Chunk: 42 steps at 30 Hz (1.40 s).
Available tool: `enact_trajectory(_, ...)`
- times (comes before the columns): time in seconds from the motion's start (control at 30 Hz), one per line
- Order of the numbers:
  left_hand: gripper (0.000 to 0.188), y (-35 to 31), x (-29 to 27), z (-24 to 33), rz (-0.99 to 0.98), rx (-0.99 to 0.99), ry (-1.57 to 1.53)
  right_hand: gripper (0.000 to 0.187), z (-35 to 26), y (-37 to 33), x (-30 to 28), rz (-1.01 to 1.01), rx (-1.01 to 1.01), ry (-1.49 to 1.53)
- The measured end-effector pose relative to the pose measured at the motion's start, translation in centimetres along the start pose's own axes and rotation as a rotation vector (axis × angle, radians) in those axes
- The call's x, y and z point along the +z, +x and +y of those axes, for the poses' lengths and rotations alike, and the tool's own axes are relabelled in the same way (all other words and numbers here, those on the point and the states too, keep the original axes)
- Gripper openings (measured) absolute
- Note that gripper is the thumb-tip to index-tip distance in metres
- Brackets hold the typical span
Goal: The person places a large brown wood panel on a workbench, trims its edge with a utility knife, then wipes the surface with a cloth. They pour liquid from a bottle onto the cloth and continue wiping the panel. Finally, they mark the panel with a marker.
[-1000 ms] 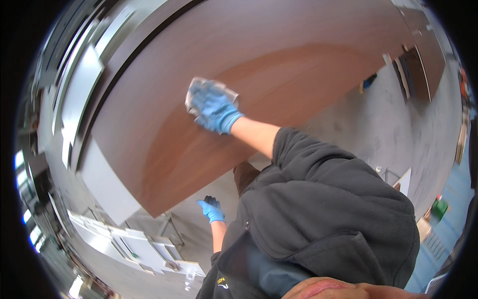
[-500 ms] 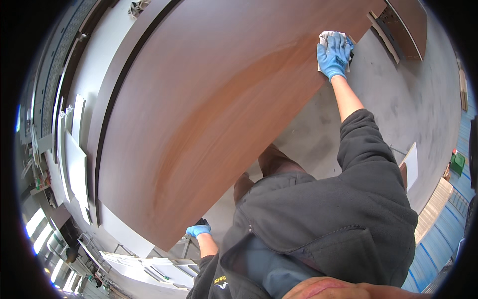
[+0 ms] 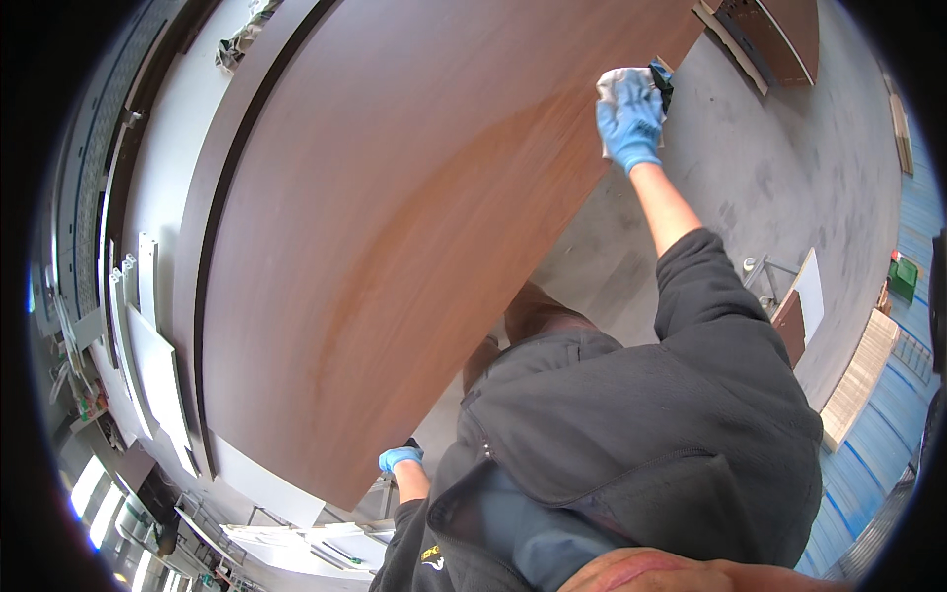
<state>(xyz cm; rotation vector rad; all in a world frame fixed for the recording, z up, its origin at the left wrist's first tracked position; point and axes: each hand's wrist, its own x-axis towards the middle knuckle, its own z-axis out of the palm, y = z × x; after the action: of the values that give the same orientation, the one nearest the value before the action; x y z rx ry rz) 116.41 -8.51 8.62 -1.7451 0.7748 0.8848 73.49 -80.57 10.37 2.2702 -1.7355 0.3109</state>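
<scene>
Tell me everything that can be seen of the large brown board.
The brown board is broad and flat, wood-like, with faint grain. A redder band curves across its near part; elsewhere it looks duller. It seems to lie face up, its near edge slanting and its upper end out of view. A dark strip runs along its far side. The right hand holds a pale cloth against it; whether the left hand touches its lower corner is unclear.
</scene>
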Motion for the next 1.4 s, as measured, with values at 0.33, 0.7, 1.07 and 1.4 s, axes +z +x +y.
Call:
enact_trajectory(0.33, 0.04, 0.8, -0.7, 0.6, -0.038, -0.002, 0.034, 0.084, -4.2, -9.9, -2.3, -0.01, -0.188, 0.274)
enact_trajectory(0.7, 0.048, 0.1, -3.7, 2.2, -0.279, -0.115, 0.049, 0.093, -1.3, 15.8, 9.5, -0.023, -0.022, -0.239)
enact_trajectory(1.07, 0.024, 4.2, 2.7, 3.8, -0.397, -0.172, 0.099, 0.08, -23.4, 18.5, 9.2, 0.272, -0.787, 0.379)
enact_trajectory(1.4, 0.092, -0.6, 4.1, 6.6, 0.547, -0.754, -2.748, 0.093, -59.0, -7.8, -5.2, 0.066, -1.041, 0.603)
